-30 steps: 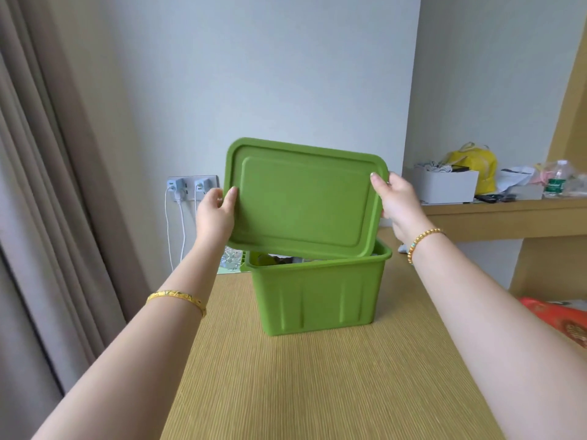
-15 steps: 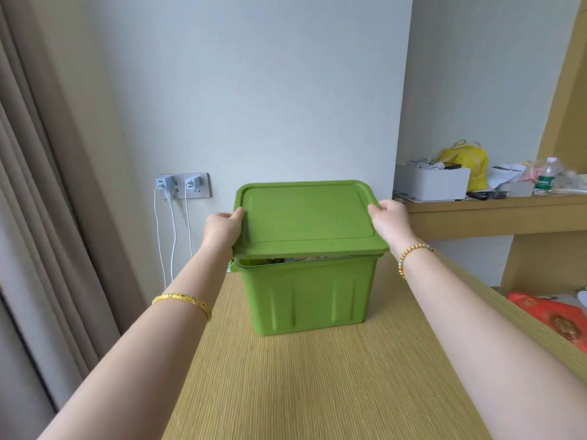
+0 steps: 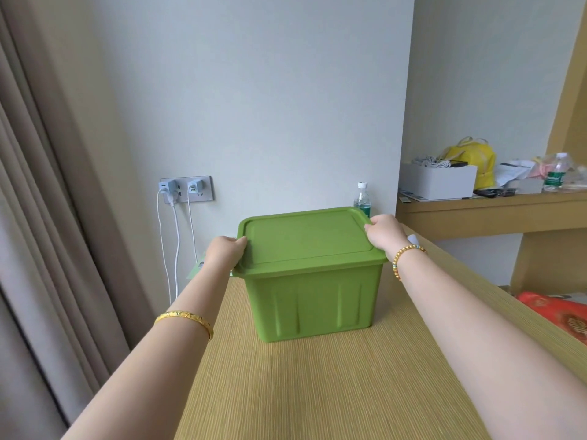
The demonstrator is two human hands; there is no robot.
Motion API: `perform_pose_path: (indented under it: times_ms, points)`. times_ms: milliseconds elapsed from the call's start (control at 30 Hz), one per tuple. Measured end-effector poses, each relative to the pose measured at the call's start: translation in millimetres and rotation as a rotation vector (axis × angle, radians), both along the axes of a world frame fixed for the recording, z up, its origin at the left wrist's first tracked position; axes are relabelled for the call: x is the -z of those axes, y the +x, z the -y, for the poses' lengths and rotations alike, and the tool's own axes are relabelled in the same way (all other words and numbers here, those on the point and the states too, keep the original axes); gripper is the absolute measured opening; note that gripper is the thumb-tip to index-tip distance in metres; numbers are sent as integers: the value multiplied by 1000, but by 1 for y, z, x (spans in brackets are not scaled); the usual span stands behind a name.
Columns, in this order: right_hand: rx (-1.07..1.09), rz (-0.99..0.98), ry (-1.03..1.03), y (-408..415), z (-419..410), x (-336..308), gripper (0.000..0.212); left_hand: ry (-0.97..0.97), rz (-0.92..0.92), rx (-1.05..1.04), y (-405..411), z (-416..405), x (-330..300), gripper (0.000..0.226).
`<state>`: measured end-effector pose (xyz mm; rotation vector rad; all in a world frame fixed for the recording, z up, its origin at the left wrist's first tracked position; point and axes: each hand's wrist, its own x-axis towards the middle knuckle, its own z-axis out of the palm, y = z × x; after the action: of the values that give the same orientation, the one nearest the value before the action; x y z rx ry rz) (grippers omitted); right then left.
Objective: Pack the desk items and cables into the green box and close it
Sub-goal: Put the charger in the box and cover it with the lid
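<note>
Box [image 3: 313,301], frame centre, on our desk [image 3: 317,385]: our left hand [image 3: 224,253] and right hand [image 3: 384,231] grip its lid [image 3: 305,238] by the ends.

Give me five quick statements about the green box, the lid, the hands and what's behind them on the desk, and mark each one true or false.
1. The green plastic lid lies on top of the green plastic box. True.
2. The left hand rests flat on the wooden desk. False: it grips the lid's left edge.
3. The right hand holds the lid's right edge. True.
4. A clear plastic water bottle stands behind the box. True.
5. The grey wall socket plate has nothing plugged in. False: two white chargers with cables are plugged in.
</note>
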<state>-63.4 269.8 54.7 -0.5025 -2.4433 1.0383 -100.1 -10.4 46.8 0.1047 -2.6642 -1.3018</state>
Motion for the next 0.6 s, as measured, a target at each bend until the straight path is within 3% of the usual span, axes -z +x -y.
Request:
perform_pose_path:
  times_ms: [100, 200, 267, 333, 467, 600]
  points:
    - [-27, 74, 33, -4, -3, 3, 22, 41, 27, 0, -9, -4, 6, 31]
    - [-14, 81, 57, -7, -4, 9, 31, 125, 25, 37, -15, -6, 13, 18]
    - [-56, 81, 5, -7, -5, 12, 32, 220, 81, 32, -16, -3, 19, 45]
    - [-110, 114, -144, -6, -8, 16, 37, 335, 209, 9, -13, 1, 22, 60]
    - [-155, 149, -480, -3, -12, 21, 57, 599, 297, 29, -7, 2, 23, 55]
    - [-257, -6, -892, 7, -11, 31, 33, 929, 185, 94, 5, -3, 42, 58]
